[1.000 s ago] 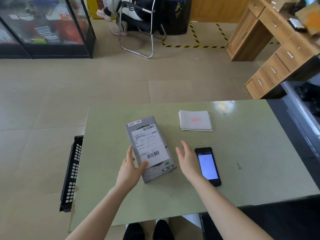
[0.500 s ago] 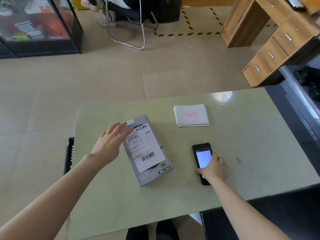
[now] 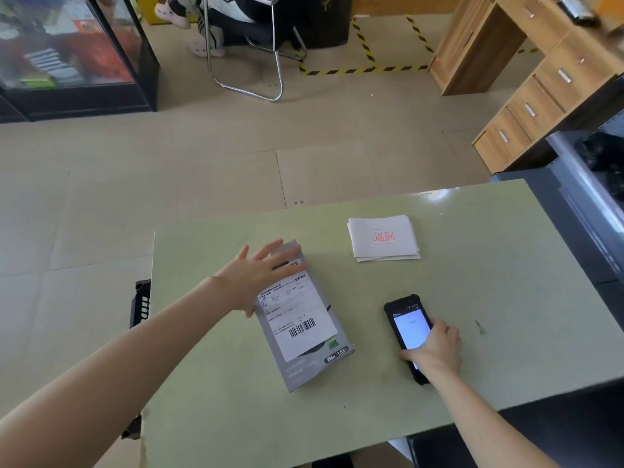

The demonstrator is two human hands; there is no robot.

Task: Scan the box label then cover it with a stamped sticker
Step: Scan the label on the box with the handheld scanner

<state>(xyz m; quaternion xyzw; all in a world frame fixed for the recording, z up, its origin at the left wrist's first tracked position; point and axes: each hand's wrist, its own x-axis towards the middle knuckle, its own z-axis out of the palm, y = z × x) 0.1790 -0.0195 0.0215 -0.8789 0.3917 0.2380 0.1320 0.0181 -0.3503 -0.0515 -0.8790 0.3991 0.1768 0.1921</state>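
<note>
A flat grey box [image 3: 305, 359] lies on the pale green table [image 3: 472, 292], with a white shipping label [image 3: 297, 315] and its barcode facing up. My left hand [image 3: 260, 275] rests flat, fingers spread, on the box's far end and covers the label's top edge. A black handheld scanner [image 3: 403, 322] with a lit screen lies to the right of the box. My right hand [image 3: 435, 349] grips its near end. A small stack of white stickers [image 3: 385, 239] stamped in red sits at the back of the table.
A black perforated crate [image 3: 141, 305] hangs at the table's left edge. A dark grey counter [image 3: 587, 204] adjoins the table on the right. Behind are wooden drawers [image 3: 526, 109], a glass cabinet [image 3: 67, 52] and a seated person on a metal chair [image 3: 250, 45].
My left hand moved from the box's near left corner to its far end. My right hand went from beside the box onto the scanner and closed around it.
</note>
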